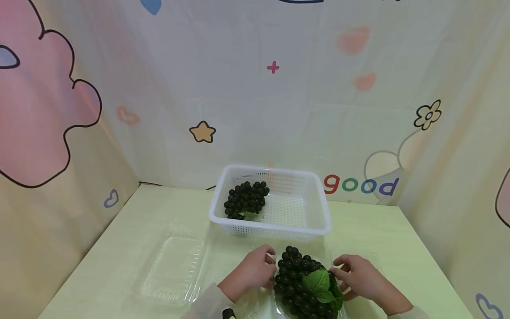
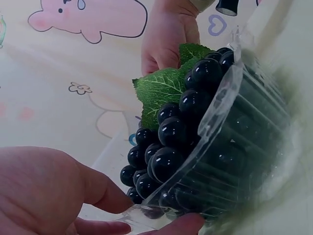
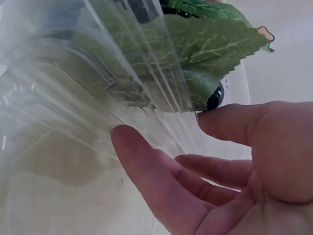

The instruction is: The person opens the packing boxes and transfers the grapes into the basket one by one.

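A bunch of dark grapes (image 1: 296,283) with green leaves (image 1: 318,283) fills a clear plastic container (image 2: 254,142) near the table's front edge. My left hand (image 1: 256,268) is at the container's left side; in the left wrist view its thumb and fingers pinch a corner of the rim. On the opposite side, my right hand (image 1: 358,277) holds the clear wall, thumb at the rim beside a leaf (image 3: 210,49) and fingers (image 3: 151,176) curled against the outside. Dark grapes bulge above the rim in the left wrist view.
A white perforated basket (image 1: 296,230) stands at the back of the table, with another bunch of dark grapes (image 1: 247,197) in its left part. A second clear plastic tray (image 1: 173,266) lies on the left. A printed curtain (image 1: 255,102) hangs behind the table (image 1: 107,266) and along both sides.
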Available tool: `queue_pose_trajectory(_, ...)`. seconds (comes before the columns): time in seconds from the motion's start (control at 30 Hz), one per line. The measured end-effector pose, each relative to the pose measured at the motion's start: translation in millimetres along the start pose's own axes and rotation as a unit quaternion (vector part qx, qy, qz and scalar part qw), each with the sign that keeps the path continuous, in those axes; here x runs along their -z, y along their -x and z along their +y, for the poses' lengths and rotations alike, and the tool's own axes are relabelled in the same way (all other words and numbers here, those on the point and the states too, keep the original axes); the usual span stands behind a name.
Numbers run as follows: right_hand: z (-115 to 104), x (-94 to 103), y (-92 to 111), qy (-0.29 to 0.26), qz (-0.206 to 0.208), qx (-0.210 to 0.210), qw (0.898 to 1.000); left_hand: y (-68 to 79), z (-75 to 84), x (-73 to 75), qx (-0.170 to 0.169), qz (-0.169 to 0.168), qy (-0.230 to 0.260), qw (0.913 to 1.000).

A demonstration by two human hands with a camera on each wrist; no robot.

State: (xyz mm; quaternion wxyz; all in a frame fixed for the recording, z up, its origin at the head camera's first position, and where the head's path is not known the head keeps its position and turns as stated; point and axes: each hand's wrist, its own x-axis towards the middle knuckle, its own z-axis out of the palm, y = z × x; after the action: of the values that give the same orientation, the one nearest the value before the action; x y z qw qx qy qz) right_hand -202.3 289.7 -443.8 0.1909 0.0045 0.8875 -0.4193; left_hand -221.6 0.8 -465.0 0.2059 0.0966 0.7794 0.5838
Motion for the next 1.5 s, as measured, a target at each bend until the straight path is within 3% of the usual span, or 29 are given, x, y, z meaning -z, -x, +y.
queue_pose_trajectory(0.33, -12.9, -5.9, -2.6, 0.030, 0.039, -0.017, 0.999, 2.2, 2.2, 10.5, 0.010, -0.002, -0.060, 0.9982)
queue_pose_trajectory(0.53, -34.0, 2.7, 7.2, 0.101, 0.072, 0.048, 0.991, 4.2, 5.3, 11.4, 0.018, -0.012, -0.107, 0.9941)
queue_pose_trajectory(0.63, -47.1, 2.2, 12.8, 0.107, 0.056, 0.069, 0.990, 6.2, 6.6, 10.1, 0.023, -0.022, -0.106, 0.9939)
queue_pose_trajectory(0.77, -60.9, -3.9, 15.3, 0.100, -0.016, 0.062, 0.993, 7.7, 6.4, 8.4, 0.023, -0.028, -0.108, 0.9934)
queue_pose_trajectory(0.9, -69.0, -14.3, 11.0, 0.141, -0.059, 0.048, 0.987, 7.4, 4.4, 8.3, 0.030, -0.033, -0.106, 0.9934)
queue_pose_trajectory(1.1, -75.6, -27.4, 2.8, 0.187, -0.065, 0.027, 0.980, 6.9, 2.1, 7.3, 0.039, -0.033, -0.098, 0.9939)
queue_pose_trajectory(1.37, -77.2, -29.3, -2.1, 0.190, -0.065, 0.024, 0.979, 8.0, 1.4, 6.6, 0.034, -0.027, -0.095, 0.9945)
queue_pose_trajectory(1.5, -74.5, -32.0, -7.7, 0.161, -0.083, 0.008, 0.983, 7.8, 0.6, 7.7, 0.026, -0.023, -0.102, 0.9942)
